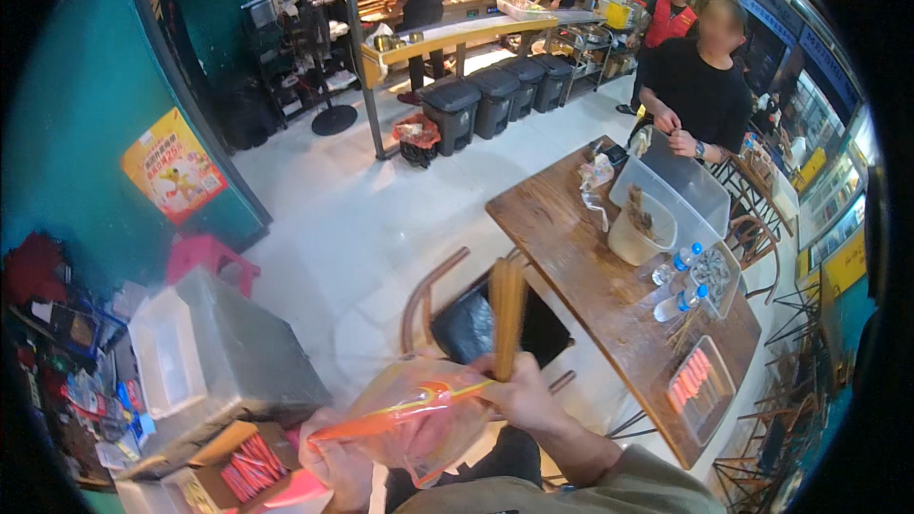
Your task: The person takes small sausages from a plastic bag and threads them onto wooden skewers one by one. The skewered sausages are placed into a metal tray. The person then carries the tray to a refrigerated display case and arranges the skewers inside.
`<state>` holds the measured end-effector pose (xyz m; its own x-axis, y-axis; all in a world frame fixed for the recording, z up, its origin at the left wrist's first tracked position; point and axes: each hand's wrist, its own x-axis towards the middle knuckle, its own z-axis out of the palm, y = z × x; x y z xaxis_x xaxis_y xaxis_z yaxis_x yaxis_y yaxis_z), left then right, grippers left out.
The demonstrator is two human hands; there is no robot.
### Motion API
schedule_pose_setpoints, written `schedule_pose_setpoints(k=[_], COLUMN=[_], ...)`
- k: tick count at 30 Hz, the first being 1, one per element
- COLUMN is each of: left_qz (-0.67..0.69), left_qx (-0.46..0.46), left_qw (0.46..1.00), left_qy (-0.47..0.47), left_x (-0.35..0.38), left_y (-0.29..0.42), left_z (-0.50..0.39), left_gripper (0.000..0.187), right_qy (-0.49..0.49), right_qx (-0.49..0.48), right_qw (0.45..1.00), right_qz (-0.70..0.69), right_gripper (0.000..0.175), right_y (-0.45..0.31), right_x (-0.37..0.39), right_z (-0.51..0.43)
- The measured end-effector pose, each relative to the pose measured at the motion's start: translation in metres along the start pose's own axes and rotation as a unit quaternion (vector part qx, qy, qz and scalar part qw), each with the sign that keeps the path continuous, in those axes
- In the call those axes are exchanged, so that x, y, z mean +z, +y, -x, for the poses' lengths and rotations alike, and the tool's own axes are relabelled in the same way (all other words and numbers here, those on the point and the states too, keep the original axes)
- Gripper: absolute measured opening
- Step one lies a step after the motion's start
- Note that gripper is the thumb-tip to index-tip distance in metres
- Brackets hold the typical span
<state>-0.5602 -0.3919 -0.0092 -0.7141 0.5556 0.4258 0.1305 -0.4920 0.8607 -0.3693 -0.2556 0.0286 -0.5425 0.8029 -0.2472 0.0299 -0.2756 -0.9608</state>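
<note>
My left hand grips one end of a clear plastic bag with an orange and yellow printed band. Something pinkish shows through the film, too blurred to name. At the bag's other end, my right hand holds a bundle of thin wooden skewers upright and also pinches the bag's edge. Close by my left hand, a cardboard box holds several red-wrapped packets. To the right on the wooden table lies a clear tray with pink sausage-like pieces.
A wooden chair with a black seat stands ahead. The table carries a tub of skewers, water bottles and a container of grey pieces. Across it stands a person. Several black bins line the counter; a metal cabinet is left.
</note>
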Motion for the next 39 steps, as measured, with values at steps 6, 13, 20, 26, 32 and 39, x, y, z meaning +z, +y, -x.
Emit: schedule_pose_setpoints(k=[6,13,20,26,32,39], left_qz=[-0.247,-0.290,-0.239,-0.202,-0.092,0.063], left_qx=[0.010,-0.061,-0.164,-0.207,-0.133,-0.266], left_qw=[0.957,0.933,0.938,0.956,0.986,0.953], left_qy=[0.152,0.203,0.189,0.050,-0.030,-0.133], left_x=[-0.087,-0.115,-0.075,0.007,0.194,0.380], left_y=[-0.006,-0.085,-0.220,-0.339,-0.405,-0.525], left_z=[-0.081,-0.199,-0.347,-0.515,-0.675,-0.807], left_gripper=[0.043,0.044,0.038,0.039,0.036,0.037], right_qy=[-0.103,-0.175,-0.175,-0.007,0.115,0.229], right_qx=[-0.051,-0.042,-0.007,-0.001,-0.118,-0.075], right_qw=[0.991,0.980,0.980,0.995,0.985,0.967], right_qz=[-0.068,-0.089,-0.098,-0.095,0.060,0.084], right_gripper=[0.010,0.013,0.017,0.011,0.018,0.014], right_y=[0.039,0.086,0.071,0.008,-0.089,-0.187], right_x=[0.121,0.171,0.138,0.084,-0.007,-0.145], right_z=[-0.113,-0.271,-0.454,-0.580,-0.720,-0.857])
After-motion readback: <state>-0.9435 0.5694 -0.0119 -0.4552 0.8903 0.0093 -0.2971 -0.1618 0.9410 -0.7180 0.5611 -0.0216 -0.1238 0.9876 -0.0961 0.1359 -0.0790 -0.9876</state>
